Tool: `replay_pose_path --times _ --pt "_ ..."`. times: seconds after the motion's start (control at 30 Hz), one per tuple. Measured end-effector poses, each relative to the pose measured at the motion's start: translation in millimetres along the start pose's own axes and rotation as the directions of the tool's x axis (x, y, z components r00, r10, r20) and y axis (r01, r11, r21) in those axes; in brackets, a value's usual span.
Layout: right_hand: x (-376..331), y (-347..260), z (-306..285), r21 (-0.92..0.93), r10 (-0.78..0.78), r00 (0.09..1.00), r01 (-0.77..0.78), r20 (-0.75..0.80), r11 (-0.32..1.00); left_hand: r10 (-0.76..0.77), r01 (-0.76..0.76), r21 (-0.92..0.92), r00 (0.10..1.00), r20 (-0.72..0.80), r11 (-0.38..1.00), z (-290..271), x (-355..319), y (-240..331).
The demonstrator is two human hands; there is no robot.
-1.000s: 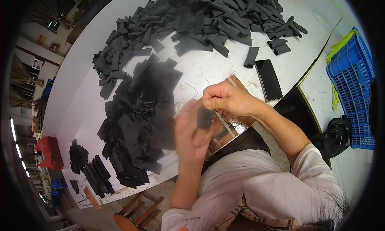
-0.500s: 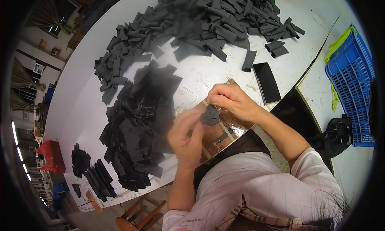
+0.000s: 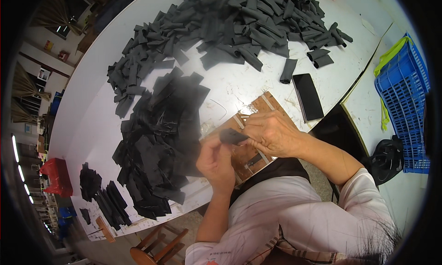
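Note:
A small dark grey fabric piece [image 3: 233, 136] is stretched between my two hands, above a brown wooden board [image 3: 269, 101] with pale metal strips. My left hand [image 3: 215, 159] grips its left end, fingers closed around it. The fingers of my right hand [image 3: 271, 133] pinch the other end; their tips are partly hidden behind the knuckles. Left of my hands lies a heap of flat black fabric pieces [image 3: 159, 140]. Farther off spreads a big pile of rolled dark grey fabric tubes [image 3: 258, 28].
A black phone [image 3: 308, 97] lies right of the board. Beyond the table's right edge are a blue plastic basket [image 3: 403, 94] and a black bag [image 3: 388, 159]. Smaller black strips [image 3: 110, 205] and a red container [image 3: 58, 176] are at the left. A wooden stool [image 3: 159, 246] stands below.
My right hand has come down and nearer, uncovering the board's far corner. The fabric piece has turned from a bunched, rounded shape to a flatter one pointing right.

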State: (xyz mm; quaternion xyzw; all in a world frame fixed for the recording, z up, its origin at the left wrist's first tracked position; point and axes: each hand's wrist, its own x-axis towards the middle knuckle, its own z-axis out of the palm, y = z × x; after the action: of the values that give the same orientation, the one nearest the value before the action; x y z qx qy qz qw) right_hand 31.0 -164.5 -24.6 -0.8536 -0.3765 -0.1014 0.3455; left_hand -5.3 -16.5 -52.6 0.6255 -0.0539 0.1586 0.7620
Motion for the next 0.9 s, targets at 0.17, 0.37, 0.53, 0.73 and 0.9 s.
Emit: replay_pose_path --times 0.17,0.37,0.53,0.73,0.9 --pt "-3.0 12.2 4.1 0.285 -0.043 0.994 0.069 -0.096 0.956 0.369 -0.428 0.368 0.902 0.223 0.825 -5.6 13.0 14.3" --pt "-4.8 10.0 14.0 0.098 0.007 0.998 -0.013 0.057 0.995 0.189 -0.214 0.327 0.976 0.109 0.920 -14.2 0.0 0.4" --pt "-8.4 9.1 16.8 0.094 0.005 1.000 -0.007 0.025 0.996 0.146 -0.181 0.326 0.981 0.130 0.928 -13.9 -3.6 -7.7" --pt "3.1 1.8 -1.3 0.131 0.010 1.000 -0.013 0.023 0.991 0.181 -0.189 0.127 0.981 0.071 0.974 -2.8 6.2 3.3" --pt "1.6 8.3 4.4 0.002 -0.005 0.995 0.005 0.104 1.000 -0.002 0.000 0.226 1.000 0.009 0.974 -13.0 -2.5 -15.1"
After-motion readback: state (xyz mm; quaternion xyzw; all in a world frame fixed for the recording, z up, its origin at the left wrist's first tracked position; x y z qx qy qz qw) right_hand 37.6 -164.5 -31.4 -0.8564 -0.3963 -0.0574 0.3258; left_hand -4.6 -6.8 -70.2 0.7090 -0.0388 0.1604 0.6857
